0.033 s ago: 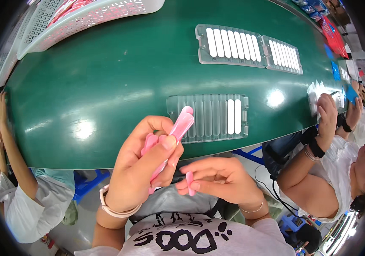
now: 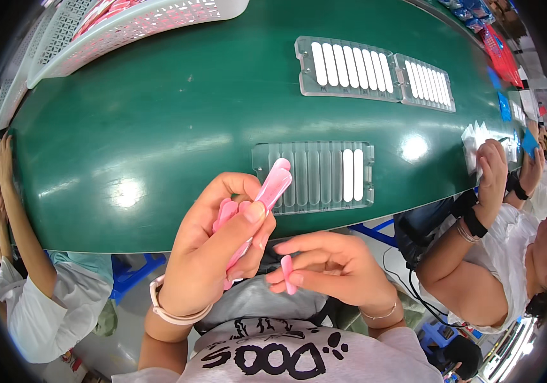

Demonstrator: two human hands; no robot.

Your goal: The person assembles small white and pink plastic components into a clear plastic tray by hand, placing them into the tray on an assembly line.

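Note:
My left hand (image 2: 219, 239) is closed round a bundle of slim pink strips (image 2: 274, 185) with rounded ends, shaped like nail files. Some fan out past the thumb, and others stick out between the fingers. To its right, my right hand (image 2: 334, 268) pinches one pink strip (image 2: 288, 274) between thumb and fingers, apart from the bundle. Just beyond my hands, a clear slotted tray (image 2: 315, 145) lies on the green table. Two white strips (image 2: 353, 175) fill its right-end slots; several slots left of them show no white. My left hand hides part of the tray's left end.
Farther off lie two clear trays (image 2: 350, 94) filled with white strips, end to end on the green table (image 2: 158, 127). A pale perforated basket (image 2: 139, 39) with pink pieces stands far left. Co-workers sit on both sides; the right one's hand (image 2: 492, 163) is beside white packets (image 2: 471, 143).

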